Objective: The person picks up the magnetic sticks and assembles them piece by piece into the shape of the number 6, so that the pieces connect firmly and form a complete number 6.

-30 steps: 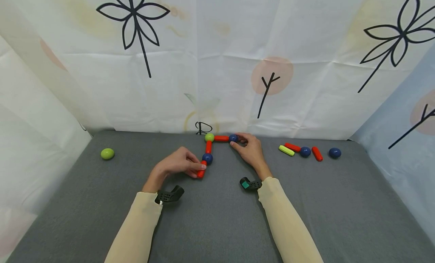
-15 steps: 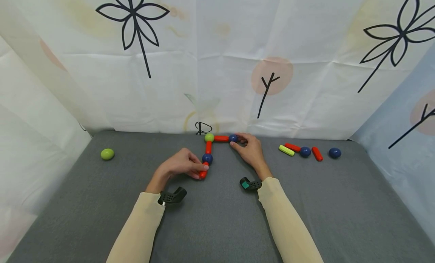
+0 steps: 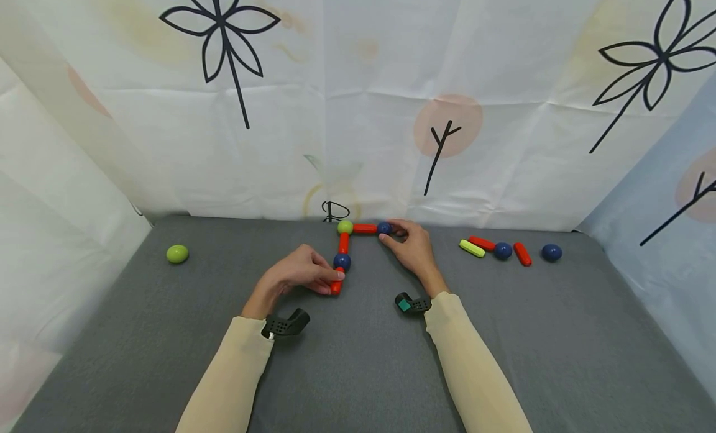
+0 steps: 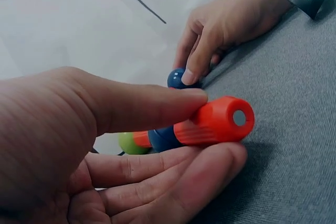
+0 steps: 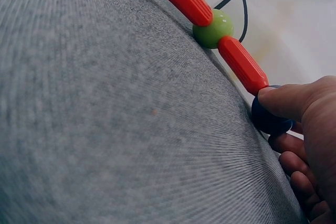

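A bent chain of magnetic balls and rods lies at the back middle of the table. Its corner is a green ball [image 3: 345, 227], from which one red rod [image 3: 365, 228] runs right to a blue ball [image 5: 270, 116]. Another red rod [image 3: 344, 243] runs toward the front to a second blue ball [image 3: 342, 261]. My left hand [image 3: 302, 273] pinches the front red rod [image 4: 220, 121], which meets that second ball; a silver magnet shows in its free end. With thumb and fingers, my right hand [image 3: 413, 246] holds the blue ball at the chain's right end.
Right of the chain lie a yellow-green rod [image 3: 472, 248], a red rod [image 3: 482, 242], a blue ball [image 3: 503, 251], another red rod [image 3: 523, 254] and a farther blue ball [image 3: 551, 253]. A lone green ball [image 3: 177, 254] sits at the left. Patterned cloth [image 3: 369, 141] hangs behind the table.
My left hand has shifted slightly right with the front red rod, which now lines up more nearly with the rod behind it. The right hand stays on its blue ball.
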Available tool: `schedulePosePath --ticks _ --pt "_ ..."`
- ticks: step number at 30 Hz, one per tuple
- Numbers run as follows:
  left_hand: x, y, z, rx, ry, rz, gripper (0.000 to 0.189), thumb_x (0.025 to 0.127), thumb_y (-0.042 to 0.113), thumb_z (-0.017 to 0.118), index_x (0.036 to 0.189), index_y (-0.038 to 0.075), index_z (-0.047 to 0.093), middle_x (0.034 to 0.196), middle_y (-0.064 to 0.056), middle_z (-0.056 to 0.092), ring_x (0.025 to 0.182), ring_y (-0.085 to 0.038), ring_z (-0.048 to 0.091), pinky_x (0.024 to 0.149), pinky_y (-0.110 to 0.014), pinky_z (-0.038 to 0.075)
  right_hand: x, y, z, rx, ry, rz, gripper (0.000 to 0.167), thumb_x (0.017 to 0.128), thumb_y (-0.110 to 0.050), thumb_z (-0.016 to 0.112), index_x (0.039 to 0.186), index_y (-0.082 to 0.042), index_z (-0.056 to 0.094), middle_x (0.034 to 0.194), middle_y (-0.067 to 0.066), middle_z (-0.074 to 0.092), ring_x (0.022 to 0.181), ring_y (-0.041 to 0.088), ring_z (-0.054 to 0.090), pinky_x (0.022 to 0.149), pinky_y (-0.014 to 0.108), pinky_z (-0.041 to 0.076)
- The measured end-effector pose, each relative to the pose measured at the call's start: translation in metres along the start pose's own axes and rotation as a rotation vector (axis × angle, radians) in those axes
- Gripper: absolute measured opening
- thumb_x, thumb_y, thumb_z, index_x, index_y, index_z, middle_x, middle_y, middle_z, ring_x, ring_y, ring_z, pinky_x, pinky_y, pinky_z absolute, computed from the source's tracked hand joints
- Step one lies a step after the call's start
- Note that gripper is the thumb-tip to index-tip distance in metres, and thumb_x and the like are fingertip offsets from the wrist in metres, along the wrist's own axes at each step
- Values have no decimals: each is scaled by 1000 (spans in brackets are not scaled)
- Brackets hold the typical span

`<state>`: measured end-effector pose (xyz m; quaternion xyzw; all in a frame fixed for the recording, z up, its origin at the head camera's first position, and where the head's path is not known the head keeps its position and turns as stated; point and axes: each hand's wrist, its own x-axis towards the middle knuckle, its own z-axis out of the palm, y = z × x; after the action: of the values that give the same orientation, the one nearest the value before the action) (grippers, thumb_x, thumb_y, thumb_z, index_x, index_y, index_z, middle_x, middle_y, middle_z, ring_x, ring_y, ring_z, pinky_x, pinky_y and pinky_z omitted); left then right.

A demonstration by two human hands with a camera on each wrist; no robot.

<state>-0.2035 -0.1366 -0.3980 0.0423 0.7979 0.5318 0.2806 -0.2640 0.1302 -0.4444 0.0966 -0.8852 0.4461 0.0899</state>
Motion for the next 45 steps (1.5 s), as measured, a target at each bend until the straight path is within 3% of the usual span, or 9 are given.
schedulePosePath --ticks 15,29,39,45 --pt "0 5 4 -80 -16 -48 17 91 10 76 97 -6 77 81 -11 72 66 -16 71 68 -30 59 -1 -2 0 -6 2 -5 44 91 -24 79 129 -6 70 114 14 72 105 29 64 92 43 49" --pt "-2 5 1 -64 -13 -25 20 91 13 78 100 -6 77 86 -12 73 70 -18 73 71 -33 60 -1 -2 -1 1 1 -6 43 91 -23 79 129 -6 70 114 14 72 105 29 64 92 43 49" --pt "-3 -4 -19 -82 120 84 30 93 14 75 113 -8 71 99 -19 75 83 -23 73 77 -36 60 -1 -2 -1 4 2 -6 42 91 -22 79 129 -5 70 114 14 72 105 30 64 92 43 49" --pt "-9 -11 -36 -74 221 121 37 94 16 75 121 -8 68 109 -21 73 93 -29 73 82 -38 59 -1 -2 -1 3 1 -6 42 91 -22 79 128 -5 70 113 14 72 105 29 64 92 43 49"
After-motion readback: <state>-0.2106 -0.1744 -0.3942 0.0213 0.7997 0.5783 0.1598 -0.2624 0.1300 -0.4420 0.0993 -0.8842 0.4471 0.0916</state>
